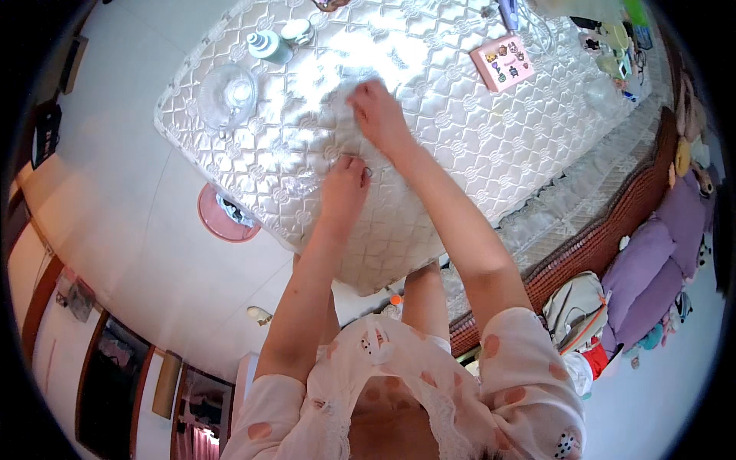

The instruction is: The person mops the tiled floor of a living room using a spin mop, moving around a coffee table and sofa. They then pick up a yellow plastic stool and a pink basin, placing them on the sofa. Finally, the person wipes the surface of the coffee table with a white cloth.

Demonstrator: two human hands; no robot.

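Note:
My left hand [346,188] is low over the near part of the white quilted tablecloth [452,146], fingers curled in and a ring on one finger. Farther out and slightly right, my right hand [377,115] is closed in a pinch, its fingertips smeared a little by motion. Whatever either hand grips is hidden or too small to name. Bright glare covers the cloth just beyond the right hand. To the left of my hands are a clear bowl [228,98], a pale green bottle [270,47] with a white top and a round white container [297,31].
A pink box [502,63] with small figures on it lies at the far right, near a purple corded device [509,14]. Small items crowd the table's right corner. A pink basin [222,215] stands below the left edge. Purple cushions [644,261] and a pale bag [575,310] are on the right.

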